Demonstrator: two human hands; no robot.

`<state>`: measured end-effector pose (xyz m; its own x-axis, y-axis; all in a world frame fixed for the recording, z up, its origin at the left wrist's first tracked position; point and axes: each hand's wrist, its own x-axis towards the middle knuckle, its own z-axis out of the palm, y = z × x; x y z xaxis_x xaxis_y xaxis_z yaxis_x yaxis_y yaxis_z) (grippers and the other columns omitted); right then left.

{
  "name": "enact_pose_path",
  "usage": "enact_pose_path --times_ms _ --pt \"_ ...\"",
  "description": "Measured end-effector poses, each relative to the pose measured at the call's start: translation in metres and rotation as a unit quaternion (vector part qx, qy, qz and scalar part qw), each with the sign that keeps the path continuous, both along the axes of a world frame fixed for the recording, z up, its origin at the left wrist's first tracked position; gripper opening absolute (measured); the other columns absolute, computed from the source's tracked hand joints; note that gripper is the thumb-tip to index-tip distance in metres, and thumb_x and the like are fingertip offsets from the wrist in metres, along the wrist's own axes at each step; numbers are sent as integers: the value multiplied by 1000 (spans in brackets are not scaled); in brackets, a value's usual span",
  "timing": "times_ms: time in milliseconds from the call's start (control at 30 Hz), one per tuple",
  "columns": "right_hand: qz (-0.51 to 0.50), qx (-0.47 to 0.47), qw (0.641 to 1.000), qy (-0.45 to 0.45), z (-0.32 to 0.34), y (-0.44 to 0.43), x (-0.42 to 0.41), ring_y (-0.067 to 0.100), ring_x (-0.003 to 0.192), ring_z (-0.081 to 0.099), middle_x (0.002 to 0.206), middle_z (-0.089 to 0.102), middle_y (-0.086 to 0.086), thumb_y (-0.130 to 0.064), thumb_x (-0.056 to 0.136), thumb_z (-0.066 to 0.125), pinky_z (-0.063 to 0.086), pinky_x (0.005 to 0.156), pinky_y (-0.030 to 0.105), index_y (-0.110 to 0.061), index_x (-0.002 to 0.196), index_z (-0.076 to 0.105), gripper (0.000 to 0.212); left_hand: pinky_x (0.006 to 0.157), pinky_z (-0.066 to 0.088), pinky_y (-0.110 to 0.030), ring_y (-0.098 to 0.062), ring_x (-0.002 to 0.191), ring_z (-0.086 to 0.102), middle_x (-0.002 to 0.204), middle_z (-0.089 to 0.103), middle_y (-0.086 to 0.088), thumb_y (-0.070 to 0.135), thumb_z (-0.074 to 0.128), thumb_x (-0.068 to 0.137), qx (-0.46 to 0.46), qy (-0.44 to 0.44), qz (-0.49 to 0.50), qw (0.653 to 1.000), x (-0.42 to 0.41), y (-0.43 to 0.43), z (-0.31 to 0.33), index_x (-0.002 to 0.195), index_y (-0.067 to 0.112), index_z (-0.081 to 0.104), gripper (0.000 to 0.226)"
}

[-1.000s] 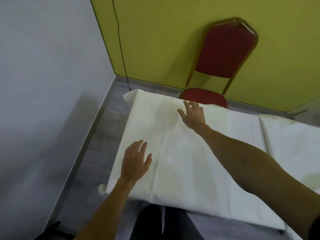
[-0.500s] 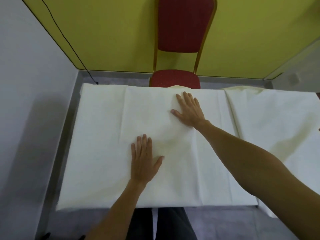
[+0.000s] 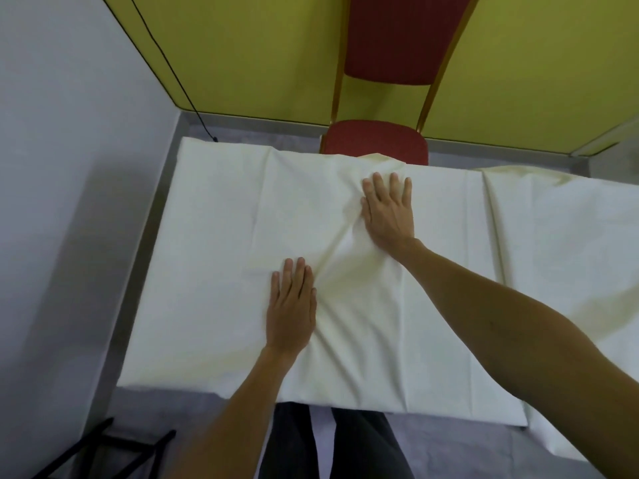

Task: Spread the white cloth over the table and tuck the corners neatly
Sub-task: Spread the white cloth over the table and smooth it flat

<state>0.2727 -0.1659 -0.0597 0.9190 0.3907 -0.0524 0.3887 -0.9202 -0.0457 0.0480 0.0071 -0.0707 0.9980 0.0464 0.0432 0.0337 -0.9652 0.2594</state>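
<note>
Nearest me, dark trousers stand at the near edge, with a black stand on the floor to the near left. The white cloth covers the whole table, so none of the top shows; its near hem hangs fairly straight. My left hand lies flat on the cloth, fingers straight and together, and the thumb that was spread half a second ago now sits in beside them. From there a diagonal crease runs up to my right hand, which is also flat, with its fingers slightly fanned near the far edge. Neither hand grips anything; both only press. That crease is sharper than it was a moment ago, and the hump of slack at the far edge, against the red chair, has grown. I judge that the pressing is gathering cloth between the palms rather than flattening it. That slack needs sweeping outward before any corner gets tucked, and no corner looks tucked yet. A second cloth lies to the right. Beyond it are the yellow wall and a black cable.
</note>
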Motion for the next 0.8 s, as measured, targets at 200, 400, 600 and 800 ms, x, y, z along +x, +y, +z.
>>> enact_pose_path --times_ms 200,400,600,800 --pt "50 -8 998 -31 14 21 1 43 144 31 150 45 14 -30 104 22 10 120 61 -8 146 43 52 112 33 -53 -33 144 32 150 43 -14 22 36 105 14 -6 7 1000 -6 20 4 138 1 50 42" --pt "64 -8 998 -25 22 56 0 42 140 36 144 51 17 -28 103 24 15 120 58 -2 141 48 53 110 36 -54 -34 140 39 146 49 -14 20 42 103 19 -17 30 999 -14 48 10 135 2 53 39" --pt "63 -5 998 -20 29 94 -4 42 137 40 141 54 17 -30 101 20 20 118 57 -1 139 50 56 110 35 -55 -33 140 39 145 51 -14 20 42 102 14 -2 53 998 -22 80 18 134 2 55 39" --pt "66 -2 998 -13 27 125 -11 41 138 40 143 52 18 -31 101 18 21 119 57 -2 140 49 58 112 33 -57 -34 140 39 143 52 -15 21 36 102 25 14 85 996 -28 110 23 133 1 56 42"
